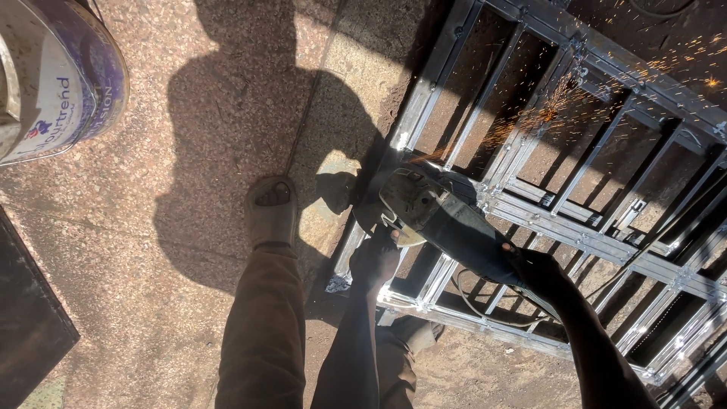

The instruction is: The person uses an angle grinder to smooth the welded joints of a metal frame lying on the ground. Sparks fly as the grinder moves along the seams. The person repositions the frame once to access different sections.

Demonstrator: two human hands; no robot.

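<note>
While the sun is strong, many parts fall in deep shadow:
Hidden: the grinder's disc is hard to see behind glare and sparks (530, 113); the bucket (53, 76) is cut by the frame edge.
Left hand (376, 257): closed on the front of the grinder (443, 223), fingers dark, not clear.
Right hand (534, 269): wrapped around the grinder's rear body.
Grinder: lies between both hands, its head touching the metal grille (575, 197) on the ground.
Foot: a sandal (271, 212) stands just beside the grille.
</note>
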